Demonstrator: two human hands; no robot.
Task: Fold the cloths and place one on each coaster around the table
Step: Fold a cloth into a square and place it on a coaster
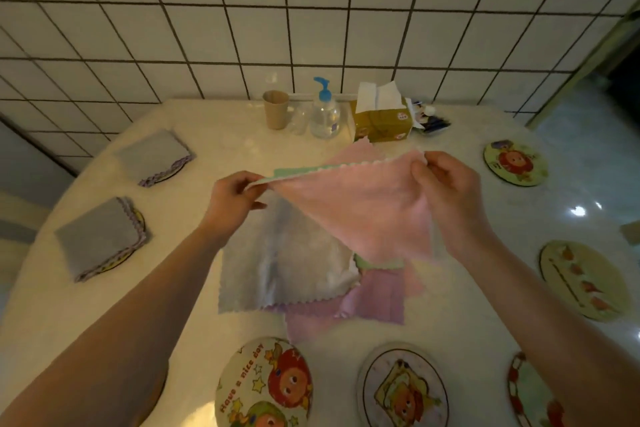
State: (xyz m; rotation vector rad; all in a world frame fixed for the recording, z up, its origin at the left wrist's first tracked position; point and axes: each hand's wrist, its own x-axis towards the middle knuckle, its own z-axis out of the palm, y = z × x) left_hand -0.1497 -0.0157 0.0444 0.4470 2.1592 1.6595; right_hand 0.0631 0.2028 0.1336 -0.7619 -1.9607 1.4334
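I hold a pink cloth (367,208) stretched in the air above the table's middle. My left hand (230,204) pinches its left corner and my right hand (441,189) pinches its right corner. Under it lies a loose pile of unfolded cloths: a grey one (277,270) on top, purple ones (367,302) below. Two folded grey cloths (100,239) (154,156) lie on coasters at the left. Round picture coasters stand bare at the front (265,388) (403,388) (530,392) and at the right (585,279) (516,163).
At the table's back, against the tiled wall, stand a paper cup (276,109), a clear pump bottle with a blue top (323,113) and a yellow tissue box (382,118). The pale round table (194,315) has its curved edge at the left.
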